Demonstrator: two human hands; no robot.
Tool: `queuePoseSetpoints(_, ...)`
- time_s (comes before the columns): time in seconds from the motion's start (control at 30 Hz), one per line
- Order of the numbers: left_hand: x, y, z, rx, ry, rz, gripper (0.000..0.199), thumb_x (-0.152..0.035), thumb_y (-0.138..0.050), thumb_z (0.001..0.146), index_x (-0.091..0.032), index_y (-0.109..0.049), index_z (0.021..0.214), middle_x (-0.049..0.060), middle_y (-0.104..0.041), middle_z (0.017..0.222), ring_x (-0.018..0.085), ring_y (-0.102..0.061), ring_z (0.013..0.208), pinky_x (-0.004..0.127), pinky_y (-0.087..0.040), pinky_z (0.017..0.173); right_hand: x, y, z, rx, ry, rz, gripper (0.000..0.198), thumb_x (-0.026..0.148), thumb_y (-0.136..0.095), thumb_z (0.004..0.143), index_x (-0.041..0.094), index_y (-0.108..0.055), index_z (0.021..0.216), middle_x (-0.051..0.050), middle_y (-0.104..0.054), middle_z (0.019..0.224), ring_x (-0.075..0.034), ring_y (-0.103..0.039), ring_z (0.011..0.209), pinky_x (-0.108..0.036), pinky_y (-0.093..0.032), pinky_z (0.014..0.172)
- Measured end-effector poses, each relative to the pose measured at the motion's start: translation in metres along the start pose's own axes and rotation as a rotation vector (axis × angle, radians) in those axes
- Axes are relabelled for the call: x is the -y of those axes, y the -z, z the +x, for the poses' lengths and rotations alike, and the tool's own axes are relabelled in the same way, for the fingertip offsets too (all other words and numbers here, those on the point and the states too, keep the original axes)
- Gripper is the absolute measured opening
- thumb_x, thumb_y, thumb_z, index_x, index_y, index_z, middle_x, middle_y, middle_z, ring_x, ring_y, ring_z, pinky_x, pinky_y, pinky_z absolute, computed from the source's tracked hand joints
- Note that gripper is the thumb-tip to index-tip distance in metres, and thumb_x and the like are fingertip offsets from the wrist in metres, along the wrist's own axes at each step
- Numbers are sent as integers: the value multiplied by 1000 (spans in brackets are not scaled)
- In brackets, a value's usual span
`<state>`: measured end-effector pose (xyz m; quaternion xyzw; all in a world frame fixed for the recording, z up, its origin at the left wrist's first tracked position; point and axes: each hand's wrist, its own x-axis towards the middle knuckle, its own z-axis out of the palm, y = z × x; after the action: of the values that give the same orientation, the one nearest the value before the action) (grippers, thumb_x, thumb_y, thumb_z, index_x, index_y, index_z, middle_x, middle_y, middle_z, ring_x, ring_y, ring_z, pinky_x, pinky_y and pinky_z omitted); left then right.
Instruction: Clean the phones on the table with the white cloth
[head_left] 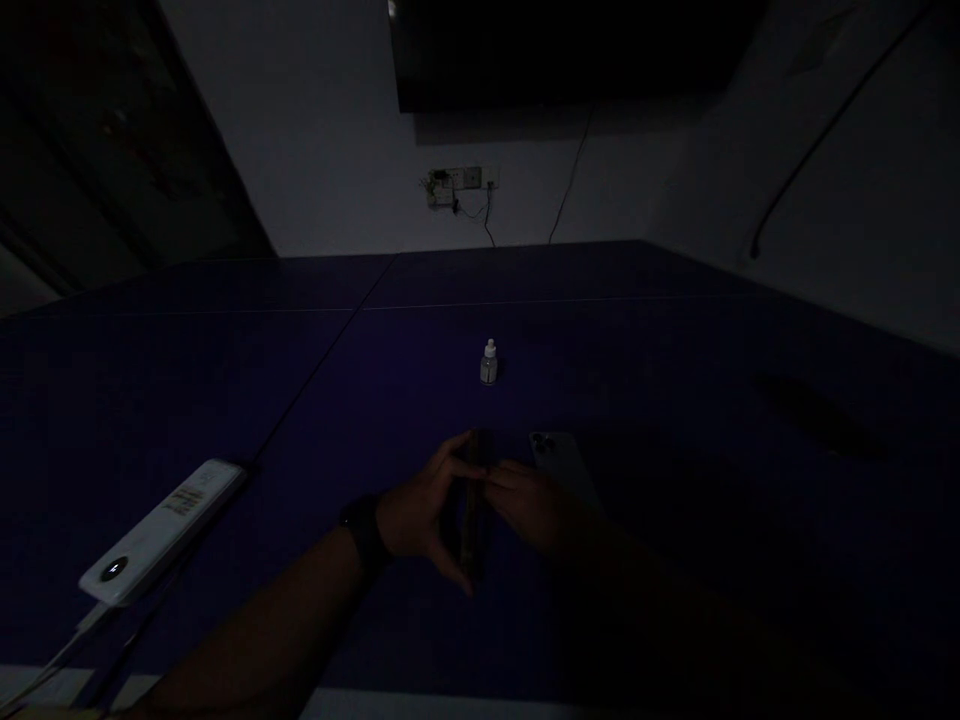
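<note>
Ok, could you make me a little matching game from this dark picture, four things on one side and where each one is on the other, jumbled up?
Things:
1. Bottle
2. Phone
3. Watch
4. Slim dark object

Places:
A. Strapped around the left wrist
B. Partly hidden by the right hand
C. Between the thumb and fingers of the left hand
D. Standing upright, beyond the hands

Pairs: 1-D, 2-B, 3-A, 4-C
</note>
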<state>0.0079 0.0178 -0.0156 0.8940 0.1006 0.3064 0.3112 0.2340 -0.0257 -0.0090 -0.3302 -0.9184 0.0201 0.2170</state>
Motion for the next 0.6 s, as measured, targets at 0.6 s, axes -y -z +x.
queuePoseSetpoints(0.6, 3, -3, -2, 6, 50, -64, 135, -64, -97, 30, -31, -29, 142, 19, -17, 157, 50, -29, 145, 66, -34, 113, 8, -1, 7, 31, -48, -66, 20, 6, -52, 97, 16, -70, 96, -7, -73, 97, -19, -66, 88, -31, -55, 80)
